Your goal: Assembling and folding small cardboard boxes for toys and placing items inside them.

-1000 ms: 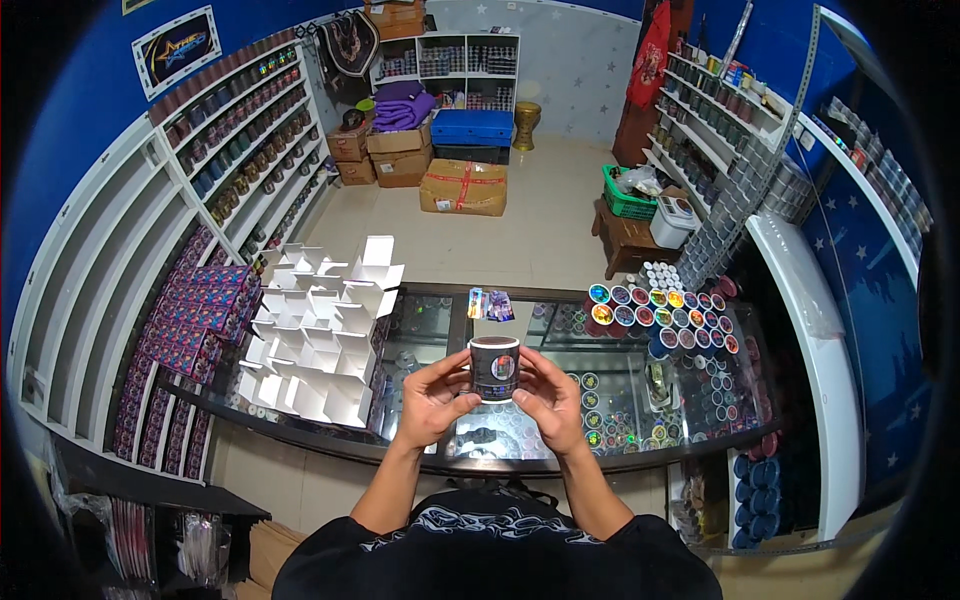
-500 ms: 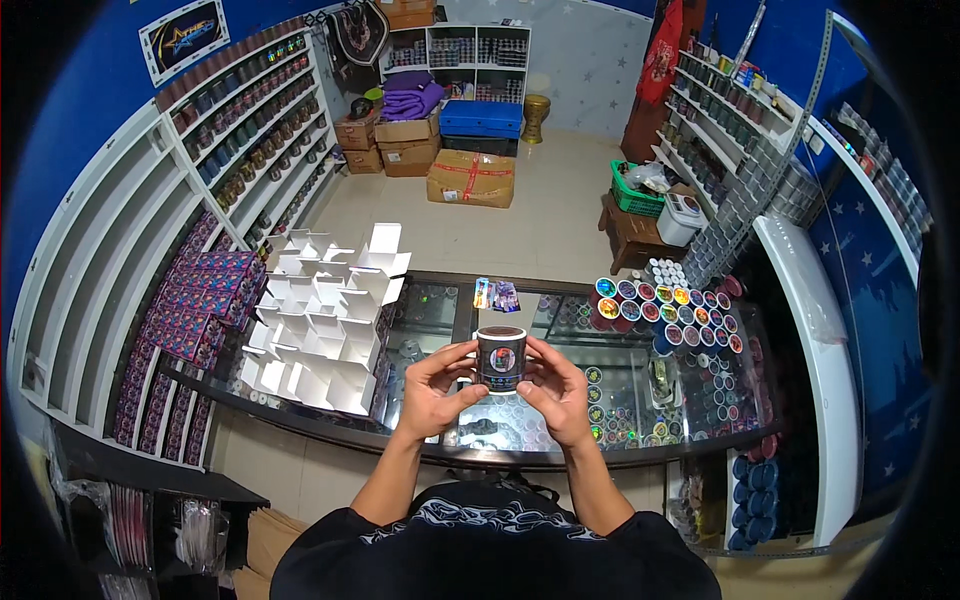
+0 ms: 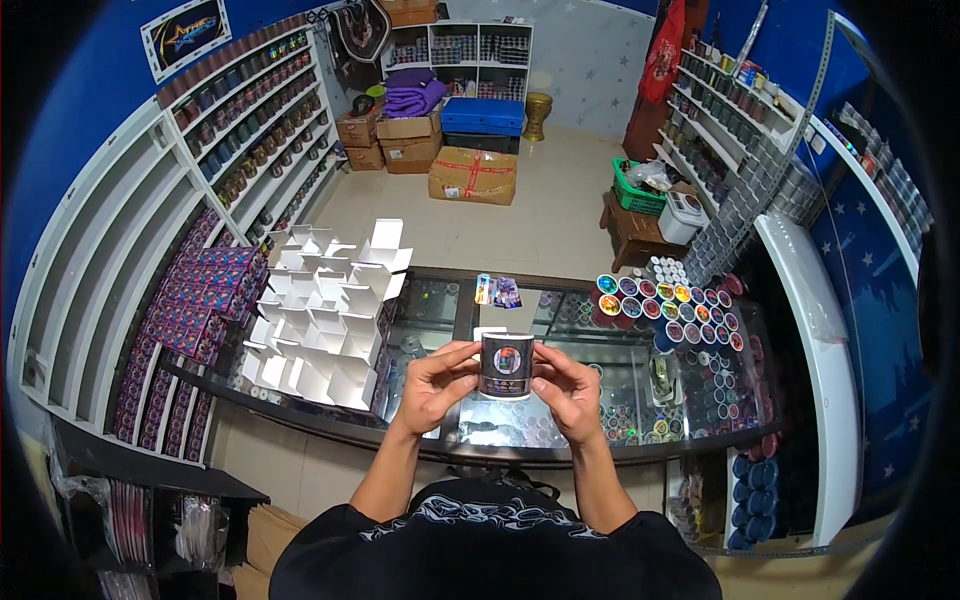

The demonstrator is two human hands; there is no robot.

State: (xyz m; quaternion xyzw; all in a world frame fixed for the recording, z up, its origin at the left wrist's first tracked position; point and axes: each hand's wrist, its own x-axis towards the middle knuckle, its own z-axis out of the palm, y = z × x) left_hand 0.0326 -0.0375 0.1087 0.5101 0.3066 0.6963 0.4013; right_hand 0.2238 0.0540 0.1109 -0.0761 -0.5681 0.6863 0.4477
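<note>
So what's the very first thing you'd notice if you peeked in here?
Right in the middle, the left hand and right hand hold up a small dark jar with a round picture on its label, above the glass counter. To the left sits a big cluster of open white boxes, and to the right a bunch of jars with shiny rainbow lids.

Black jar (image 3: 507, 366) with colourful label; white boxes (image 3: 325, 320); blue walls (image 3: 60, 120)

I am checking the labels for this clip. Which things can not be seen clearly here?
- Small dark jar, head view: its sides are covered by the left hand and right hand; its label is too small.
- Round tins on the glass counter: contents too small to tell.
</note>
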